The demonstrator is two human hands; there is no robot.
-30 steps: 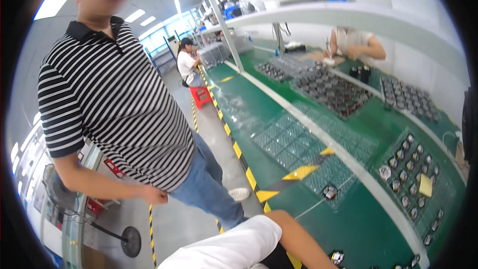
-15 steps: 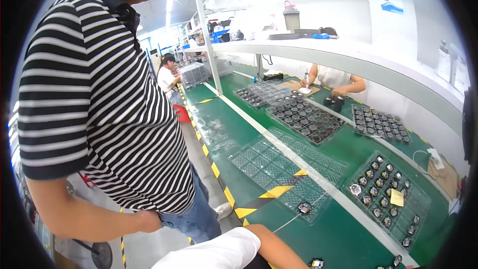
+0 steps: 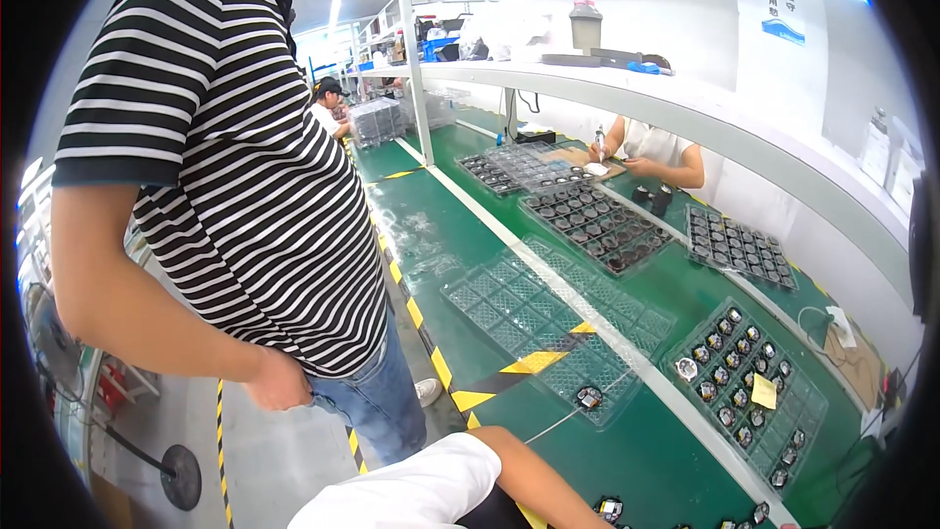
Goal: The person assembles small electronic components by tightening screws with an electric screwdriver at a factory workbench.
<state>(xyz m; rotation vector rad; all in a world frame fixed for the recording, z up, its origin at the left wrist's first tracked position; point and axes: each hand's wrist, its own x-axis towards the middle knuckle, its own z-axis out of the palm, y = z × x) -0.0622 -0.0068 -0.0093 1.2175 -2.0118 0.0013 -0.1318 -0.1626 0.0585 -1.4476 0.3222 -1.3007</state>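
A co-worker's hand (image 3: 641, 168) has left the black cylinders (image 3: 662, 200).
I can't tell my hands' grip; round parts (image 3: 738, 398) dot clear plastic (image 3: 803, 404).

I can count at least three other people: one person in striped shirt (image 3: 235, 157) at 10 o'clock, one person in black cap (image 3: 327, 118) between 10 and 11, one person in white top (image 3: 656, 143) at 2. One round module (image 3: 589, 398) lies in the clear tray (image 3: 519, 313), at 5 o'clock; more than a dozen are in the second tray (image 3: 803, 398), at 4 o'clock, with one yellow note (image 3: 764, 391). Two black cylinders (image 3: 662, 200) stand between 2 and 3, one grey bucket (image 3: 587, 29) at 1 o'clock
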